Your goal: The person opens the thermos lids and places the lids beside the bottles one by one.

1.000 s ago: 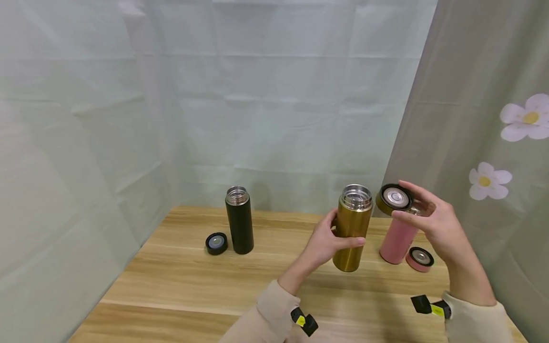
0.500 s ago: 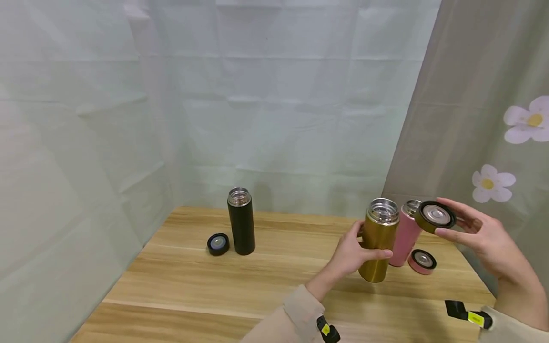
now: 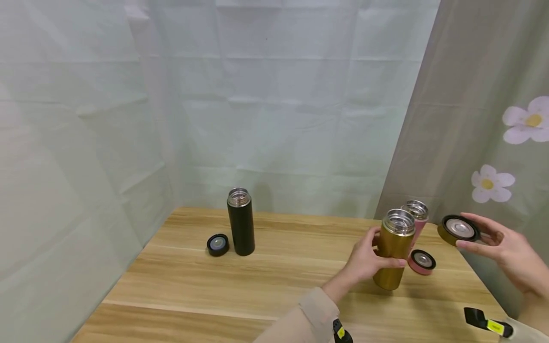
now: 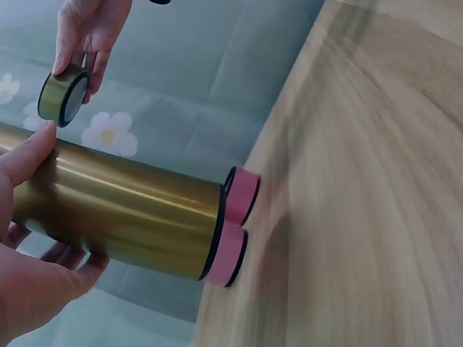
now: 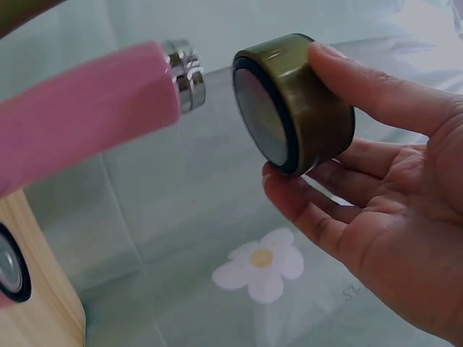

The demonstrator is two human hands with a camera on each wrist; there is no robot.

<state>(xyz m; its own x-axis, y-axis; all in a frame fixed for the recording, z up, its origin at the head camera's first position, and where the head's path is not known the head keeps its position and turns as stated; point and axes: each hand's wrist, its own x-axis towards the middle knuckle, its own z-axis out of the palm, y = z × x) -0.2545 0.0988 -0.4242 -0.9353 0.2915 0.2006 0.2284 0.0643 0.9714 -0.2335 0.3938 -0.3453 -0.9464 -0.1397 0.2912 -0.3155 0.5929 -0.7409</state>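
A gold thermos flask (image 3: 392, 250), its steel mouth uncovered, is gripped round the body by my left hand (image 3: 369, 259). In the left wrist view the base of the flask (image 4: 145, 210) hangs above the table. My right hand (image 3: 510, 247) pinches the matching gold lid (image 3: 459, 229) by its sides, inner face showing, off to the right of the flask. The right wrist view has thumb and fingertips on the lid (image 5: 311, 101). Behind the gold flask stands a pink flask (image 3: 419, 228), also uncapped and partly hidden. Its pink lid (image 3: 422, 262) lies inner side up on the table.
A black flask (image 3: 242, 228) without its lid stands upright left of centre on the wooden table (image 3: 214, 295). Beside it lies a black lid (image 3: 218, 245), inner side up. Pale curtains (image 3: 279, 119) hang behind and at both sides of the table.
Both hands have moved to the right and downward, carrying the gold flask and the gold lid. The gold flask now covers much of the pink one. The black flask and its lid stay put.
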